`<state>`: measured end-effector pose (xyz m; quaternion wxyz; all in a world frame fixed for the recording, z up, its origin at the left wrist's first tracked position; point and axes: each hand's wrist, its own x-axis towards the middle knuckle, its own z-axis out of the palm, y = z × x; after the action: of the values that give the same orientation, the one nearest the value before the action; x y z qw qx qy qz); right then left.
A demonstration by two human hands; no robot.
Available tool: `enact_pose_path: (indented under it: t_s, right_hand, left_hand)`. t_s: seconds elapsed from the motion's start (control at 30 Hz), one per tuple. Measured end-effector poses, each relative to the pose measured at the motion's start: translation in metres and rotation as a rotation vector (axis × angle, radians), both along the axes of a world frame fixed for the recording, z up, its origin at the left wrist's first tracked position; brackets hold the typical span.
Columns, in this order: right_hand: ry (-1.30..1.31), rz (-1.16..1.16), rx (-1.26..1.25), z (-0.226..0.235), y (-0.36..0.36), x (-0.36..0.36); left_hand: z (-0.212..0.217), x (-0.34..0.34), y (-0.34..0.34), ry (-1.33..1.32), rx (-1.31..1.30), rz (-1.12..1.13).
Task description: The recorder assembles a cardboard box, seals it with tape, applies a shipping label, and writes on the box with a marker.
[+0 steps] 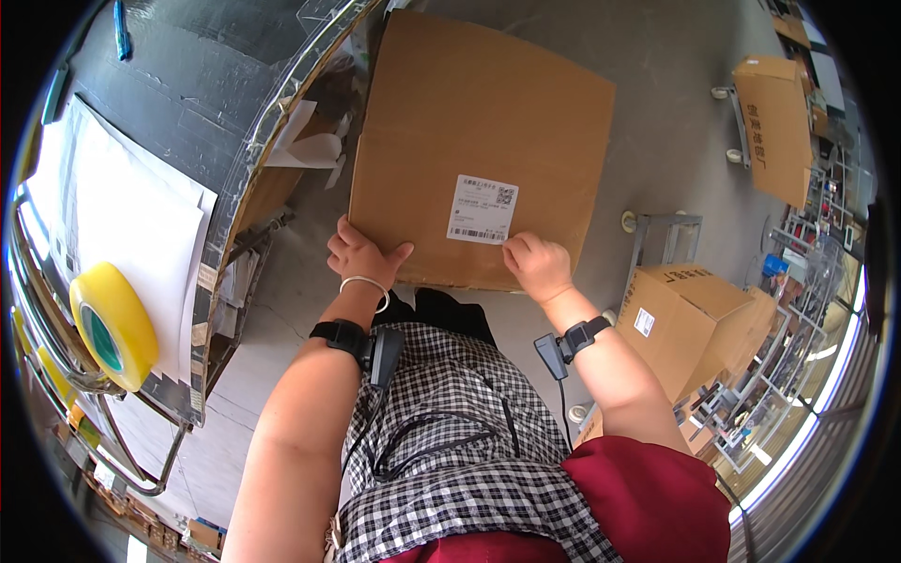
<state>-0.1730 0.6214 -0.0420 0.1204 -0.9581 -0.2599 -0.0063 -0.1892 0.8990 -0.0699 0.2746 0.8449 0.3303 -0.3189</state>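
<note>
A large brown cardboard box (479, 103) stands in front of me, its broad flat face turned up. Near its lower edge a white printed label (481, 208) lies flat on the cardboard. My left hand (364, 257) rests on the box's near left corner, thumb apart from the fingers, holding nothing. At the label's lower right corner is my right hand (539, 268), its fingers curled and the thumb and fingertip pinched at that corner. Part of the fingertips is hidden by the hand itself.
On the left, a dark worktable (202, 56) carries white paper sheets (141, 206) and a roll of yellow tape (113, 324). To the right stand a cardboard box (694, 310), a wheeled trolley (668, 236) and another box (774, 127) on a cart.
</note>
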Motion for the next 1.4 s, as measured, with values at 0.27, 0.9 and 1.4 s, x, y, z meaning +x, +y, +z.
enact_pose_path:
  t_s: [0.27,0.9,1.4]
  right_hand:
    - [0.065,0.209,-0.194,0.002,-0.006,0.017]
    - [0.162,0.529,-0.418,-0.003,-0.004,0.038]
    - [0.142,0.493,-0.12,0.005,-0.018,0.042]
  left_hand:
    - [0.006,0.003,-0.001,0.008,-0.013,0.018]
    - [0.009,0.003,-0.001,0.014,-0.029,0.043]
    - [0.017,0.008,-0.002,0.047,-0.046,0.064]
